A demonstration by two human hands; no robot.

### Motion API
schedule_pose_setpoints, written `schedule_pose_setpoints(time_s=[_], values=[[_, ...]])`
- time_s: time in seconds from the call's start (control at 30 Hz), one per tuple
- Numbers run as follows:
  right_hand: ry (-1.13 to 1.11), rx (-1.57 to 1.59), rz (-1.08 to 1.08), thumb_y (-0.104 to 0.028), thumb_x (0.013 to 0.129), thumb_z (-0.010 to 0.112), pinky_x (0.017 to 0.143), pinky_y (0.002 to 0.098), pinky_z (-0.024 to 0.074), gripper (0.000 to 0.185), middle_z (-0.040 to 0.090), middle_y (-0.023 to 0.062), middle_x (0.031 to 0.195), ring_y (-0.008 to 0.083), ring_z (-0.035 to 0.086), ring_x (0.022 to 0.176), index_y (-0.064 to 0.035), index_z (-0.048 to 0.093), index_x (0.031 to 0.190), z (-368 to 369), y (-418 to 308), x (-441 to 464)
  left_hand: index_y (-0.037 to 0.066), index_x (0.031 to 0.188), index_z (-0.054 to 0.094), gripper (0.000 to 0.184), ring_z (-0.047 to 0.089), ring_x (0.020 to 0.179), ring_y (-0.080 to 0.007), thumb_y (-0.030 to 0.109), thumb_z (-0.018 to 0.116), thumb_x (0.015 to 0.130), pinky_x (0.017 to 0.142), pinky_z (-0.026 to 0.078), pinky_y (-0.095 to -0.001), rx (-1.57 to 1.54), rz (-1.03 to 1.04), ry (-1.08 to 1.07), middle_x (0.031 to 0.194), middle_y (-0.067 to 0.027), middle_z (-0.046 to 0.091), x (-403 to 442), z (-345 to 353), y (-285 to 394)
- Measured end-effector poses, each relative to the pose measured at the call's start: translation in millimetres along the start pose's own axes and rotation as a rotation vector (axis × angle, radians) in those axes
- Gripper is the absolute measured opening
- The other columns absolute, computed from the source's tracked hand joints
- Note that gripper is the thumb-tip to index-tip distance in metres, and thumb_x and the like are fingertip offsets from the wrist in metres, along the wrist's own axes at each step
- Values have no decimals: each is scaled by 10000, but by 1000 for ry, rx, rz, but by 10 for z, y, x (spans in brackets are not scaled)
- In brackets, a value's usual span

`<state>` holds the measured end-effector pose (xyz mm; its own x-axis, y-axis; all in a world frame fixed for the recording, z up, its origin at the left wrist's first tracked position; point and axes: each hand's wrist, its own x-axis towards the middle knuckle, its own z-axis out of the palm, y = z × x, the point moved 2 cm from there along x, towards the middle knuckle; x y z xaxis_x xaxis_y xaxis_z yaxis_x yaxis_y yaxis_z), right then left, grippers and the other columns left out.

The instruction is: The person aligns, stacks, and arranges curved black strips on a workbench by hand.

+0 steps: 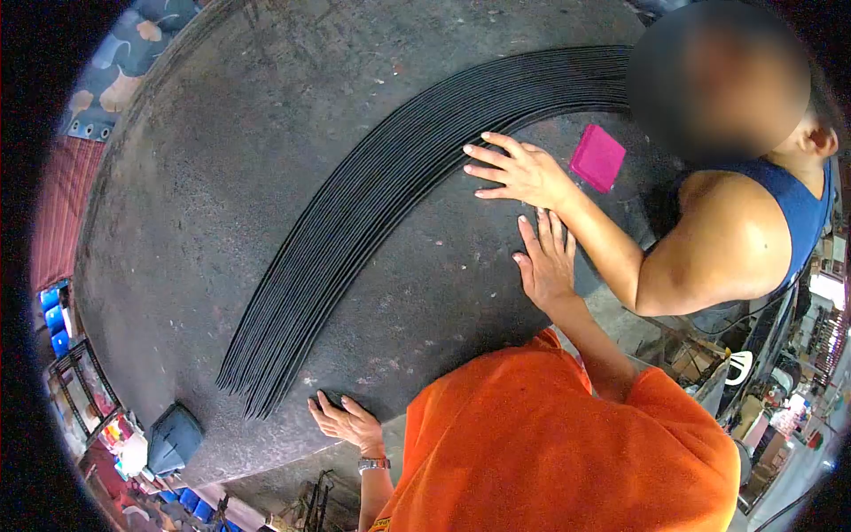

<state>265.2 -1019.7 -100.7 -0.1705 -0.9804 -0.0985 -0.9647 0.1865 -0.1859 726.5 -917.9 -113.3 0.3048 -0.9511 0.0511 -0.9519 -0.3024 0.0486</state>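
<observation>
A long bundle of thin black rods or strips (355, 199) lies in a curve across the dark table (195, 177). Flat on the table's near edge, close to the bundle's lower-left ends, rests my left hand (348, 423), fingers spread and a watch on the wrist. My right hand (548, 266) lies on the table at the right, fingers stretched out and holding nothing. Just above it, a co-worker's hand (523, 173) reaches to the inner edge of the bundle, fingertips touching or very near it.
A pink square pad or block (597, 158) lies beside the co-worker's forearm. The co-worker, in a blue sleeveless top (802, 217), leans over the table's right side. A dark blue-grey angular object (175, 439) sits at the lower-left edge. Cluttered shelves (789, 417) stand at the right.
</observation>
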Motion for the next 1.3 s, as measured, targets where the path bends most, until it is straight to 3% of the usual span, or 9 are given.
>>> schedule_pose_setpoints(time_s=[0.13, 0.53, 0.7, 0.8, 1.3], values=[[-45, -14, 37, -332, 993, 517, 1199, 635, 84, 647, 238, 250, 1632, 450, 182, 1516, -119, 329, 1574, 25, -21, 2, 82, 1502, 398, 580, 328, 1428, -412, 462, 356, 1066, 1118, 278, -582, -1, 9, -20, 1574, -230, 314, 10, -22, 14], [-118, -30, 75, -322, 1000, 499, 1200, 647, 66, 640, 181, 245, 1650, 457, 157, 1521, -121, 309, 1577, 51, -23, 16, 72, 1485, 419, 605, 334, 1429, -407, 499, 364, 1059, 1123, 268, -583, -39, 2, -18, 1575, -225, 331, -3, -10, -21], [-55, -22, 84, -324, 997, 507, 1204, 637, 76, 641, 207, 214, 1653, 428, 165, 1528, -142, 312, 1580, 80, -11, -4, 70, 1479, 441, 598, 342, 1430, -392, 490, 372, 1058, 1138, 262, -576, -33, 1, 7, 1575, -211, 347, 4, -24, 8], [22, -50, 48, -324, 989, 529, 1208, 624, 96, 638, 237, 199, 1650, 402, 174, 1533, -157, 341, 1575, 87, -26, -13, 46, 1454, 488, 546, 346, 1423, -413, 318, 544, 984, 1162, 251, -544, -110, -43, 2, 1564, -218, 382, 38, -175, 122], [137, -31, -25, -366, 1018, 501, 1204, 619, 117, 596, 267, 178, 1639, 373, 189, 1529, -162, 371, 1563, 132, 27, -21, 84, 1453, 494, 541, 329, 1435, -376, 355, 533, 985, 1172, 224, -530, -83, -44, 73, 1565, -194, 363, -3, -98, 103]])
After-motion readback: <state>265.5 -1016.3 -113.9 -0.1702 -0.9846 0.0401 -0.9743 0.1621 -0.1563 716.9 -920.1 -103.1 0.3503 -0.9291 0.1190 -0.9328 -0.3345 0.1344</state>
